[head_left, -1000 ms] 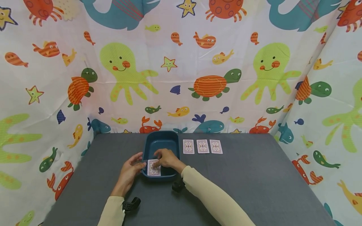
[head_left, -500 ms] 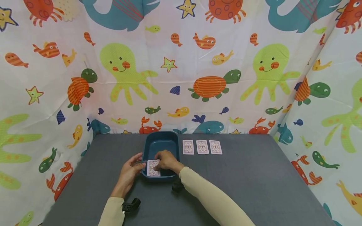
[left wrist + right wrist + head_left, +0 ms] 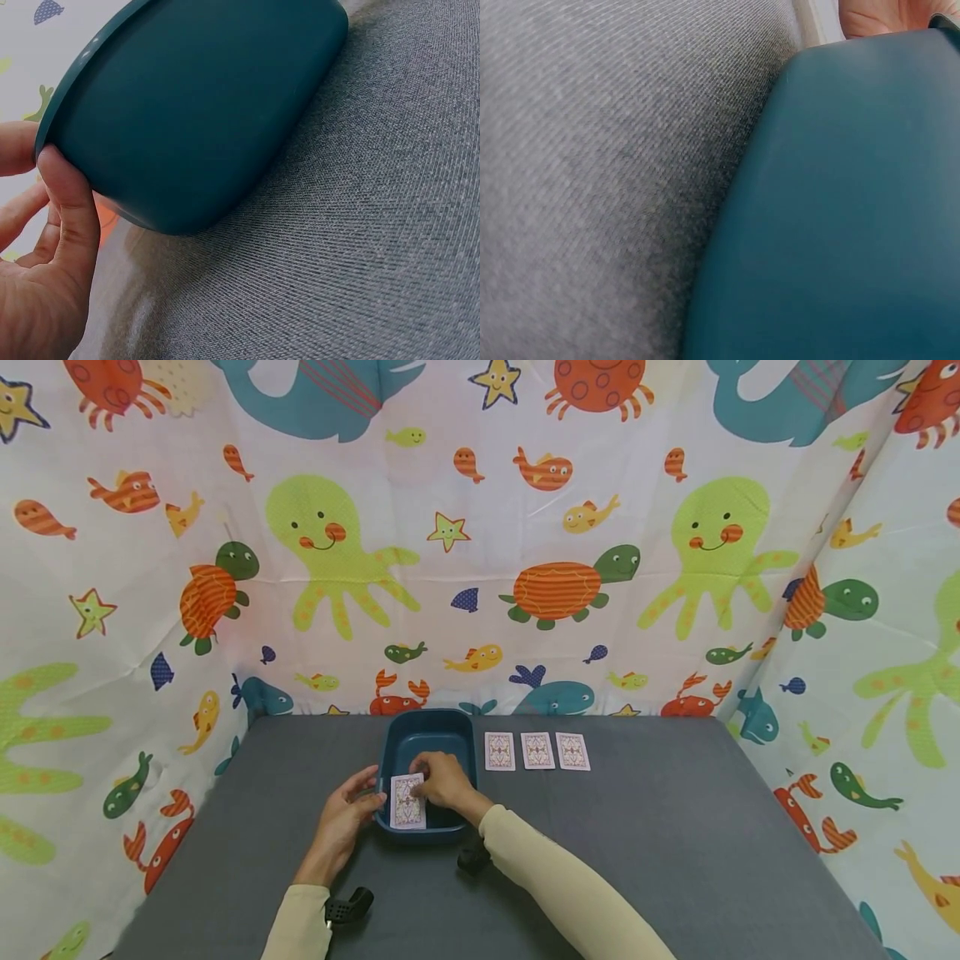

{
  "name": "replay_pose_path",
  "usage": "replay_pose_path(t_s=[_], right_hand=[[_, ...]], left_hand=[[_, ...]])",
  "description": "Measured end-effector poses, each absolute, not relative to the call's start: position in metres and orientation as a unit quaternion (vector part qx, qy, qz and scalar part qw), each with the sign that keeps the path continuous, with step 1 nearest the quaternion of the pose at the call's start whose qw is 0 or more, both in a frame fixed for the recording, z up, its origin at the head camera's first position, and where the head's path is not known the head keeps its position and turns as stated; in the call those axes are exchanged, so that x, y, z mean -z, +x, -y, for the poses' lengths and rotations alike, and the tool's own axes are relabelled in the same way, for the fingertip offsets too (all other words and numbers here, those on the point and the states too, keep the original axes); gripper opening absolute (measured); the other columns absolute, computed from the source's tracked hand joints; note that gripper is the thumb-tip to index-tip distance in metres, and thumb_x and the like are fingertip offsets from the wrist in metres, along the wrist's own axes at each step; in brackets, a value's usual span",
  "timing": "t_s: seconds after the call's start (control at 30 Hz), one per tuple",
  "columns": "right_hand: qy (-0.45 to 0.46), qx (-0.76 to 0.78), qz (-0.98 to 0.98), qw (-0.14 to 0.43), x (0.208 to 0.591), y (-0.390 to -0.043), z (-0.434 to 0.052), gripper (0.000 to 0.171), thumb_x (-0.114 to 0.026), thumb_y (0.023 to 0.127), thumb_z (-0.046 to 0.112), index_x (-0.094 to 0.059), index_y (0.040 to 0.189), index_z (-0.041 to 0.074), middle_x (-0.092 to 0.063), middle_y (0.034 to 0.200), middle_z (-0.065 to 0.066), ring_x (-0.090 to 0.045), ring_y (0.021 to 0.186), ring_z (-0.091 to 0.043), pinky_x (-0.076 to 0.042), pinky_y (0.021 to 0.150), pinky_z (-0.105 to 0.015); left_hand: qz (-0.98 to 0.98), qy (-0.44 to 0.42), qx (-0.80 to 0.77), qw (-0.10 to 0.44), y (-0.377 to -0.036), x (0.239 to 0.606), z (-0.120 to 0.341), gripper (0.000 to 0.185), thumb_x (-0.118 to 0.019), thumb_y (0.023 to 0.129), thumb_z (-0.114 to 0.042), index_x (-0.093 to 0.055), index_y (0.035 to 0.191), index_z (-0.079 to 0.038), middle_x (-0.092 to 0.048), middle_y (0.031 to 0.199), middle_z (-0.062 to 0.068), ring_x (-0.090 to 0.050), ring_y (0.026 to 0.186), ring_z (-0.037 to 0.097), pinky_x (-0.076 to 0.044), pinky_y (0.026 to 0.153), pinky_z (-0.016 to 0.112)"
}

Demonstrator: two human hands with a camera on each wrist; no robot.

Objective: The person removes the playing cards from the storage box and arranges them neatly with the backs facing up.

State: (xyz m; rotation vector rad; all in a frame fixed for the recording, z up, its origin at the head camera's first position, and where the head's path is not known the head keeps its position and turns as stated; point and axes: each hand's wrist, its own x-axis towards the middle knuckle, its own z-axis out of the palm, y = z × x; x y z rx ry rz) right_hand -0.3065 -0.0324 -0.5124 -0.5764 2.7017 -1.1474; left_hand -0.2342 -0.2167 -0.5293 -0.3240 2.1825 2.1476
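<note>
A dark teal tub [image 3: 427, 739] stands on the grey table near its back edge. My left hand [image 3: 369, 795] grips the tub's left rim; in the left wrist view the thumb [image 3: 69, 210] presses on the tub's outer wall [image 3: 202, 112]. My right hand [image 3: 424, 785] reaches into the tub's near end and pinches a patterned playing card [image 3: 407, 803], back side up, tilted against the near-left corner. The right wrist view shows only the tub's wall [image 3: 840, 217] and the table cloth [image 3: 592, 150].
Three face-down cards [image 3: 536, 750] lie in a row just right of the tub. The grey table [image 3: 675, 843] stretches wide to the right and front. Sea-animal curtains [image 3: 480, 552] close off the back and both sides.
The right hand has drawn the card up a little, so it stands more tilted in the tub. The left hand and the tub have stayed in place.
</note>
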Motion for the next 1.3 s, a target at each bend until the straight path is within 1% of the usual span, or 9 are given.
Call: replay_pose_path(t_s=[0.23,0.47,0.67,0.83,0.97,1.13,1.3], right_hand=[[-0.169,0.404,-0.897,0.061,0.509,-0.306,0.03,0.021,-0.078,0.083,0.014,-0.072,0.103,0.011,-0.065,0.079,-0.001,-0.056,0.068,-0.012,-0.045,0.056,-0.024],[-0.158,0.426,-0.891,0.026,0.507,-0.306,0.03,0.017,-0.074,0.088,0.018,-0.074,0.104,0.013,-0.067,0.083,0.0,-0.055,0.069,-0.01,-0.045,0.059,-0.022],[-0.147,0.456,-0.878,-0.016,0.504,-0.305,0.031,0.016,-0.073,0.088,0.019,-0.075,0.104,0.015,-0.068,0.083,0.0,-0.056,0.068,-0.008,-0.046,0.058,-0.021],[-0.137,0.485,-0.863,-0.038,0.499,-0.301,0.029,0.014,-0.074,0.088,0.019,-0.074,0.101,0.015,-0.069,0.084,0.0,-0.059,0.069,-0.007,-0.05,0.062,-0.021],[-0.13,0.502,-0.854,-0.042,0.496,-0.298,0.025,0.013,-0.076,0.086,0.019,-0.073,0.098,0.014,-0.069,0.084,0.0,-0.06,0.071,-0.006,-0.052,0.065,-0.021],[-0.122,0.527,-0.84,-0.038,0.493,-0.295,0.018,0.014,-0.076,0.086,0.019,-0.074,0.098,0.014,-0.069,0.082,-0.001,-0.058,0.07,-0.008,-0.049,0.064,-0.021],[-0.116,0.548,-0.827,-0.04,0.491,-0.293,0.008,0.014,-0.076,0.086,0.022,-0.074,0.098,0.016,-0.069,0.083,0.0,-0.057,0.071,-0.008,-0.047,0.063,-0.022]], left_hand=[[-0.709,-0.107,-0.696,0.031,-0.235,0.528,0.215,0.052,-0.063,0.094,-0.011,-0.048,0.144,-0.018,-0.043,0.139,0.01,-0.052,0.105,0.018,-0.044,0.083,0.032],[-0.711,-0.107,-0.694,0.03,-0.234,0.527,0.215,0.053,-0.062,0.094,-0.011,-0.048,0.144,-0.018,-0.043,0.139,0.011,-0.05,0.107,0.019,-0.043,0.083,0.032],[-0.713,-0.11,-0.692,0.027,-0.234,0.526,0.215,0.054,-0.064,0.093,-0.011,-0.048,0.144,-0.018,-0.043,0.139,0.011,-0.051,0.106,0.018,-0.043,0.081,0.032],[-0.713,-0.117,-0.691,0.03,-0.234,0.526,0.215,0.055,-0.065,0.092,-0.012,-0.048,0.144,-0.019,-0.044,0.139,0.01,-0.052,0.106,0.019,-0.043,0.083,0.032],[-0.71,-0.118,-0.694,0.029,-0.234,0.528,0.215,0.055,-0.065,0.092,-0.012,-0.048,0.144,-0.018,-0.044,0.138,0.01,-0.053,0.103,0.016,-0.044,0.082,0.031],[-0.705,-0.115,-0.699,0.024,-0.234,0.528,0.215,0.055,-0.065,0.092,-0.01,-0.049,0.144,-0.017,-0.044,0.138,0.012,-0.055,0.098,0.013,-0.043,0.08,0.031],[-0.708,-0.113,-0.697,0.025,-0.233,0.526,0.214,0.054,-0.063,0.093,-0.01,-0.047,0.145,-0.017,-0.043,0.141,0.014,-0.053,0.102,0.015,-0.042,0.083,0.032]])
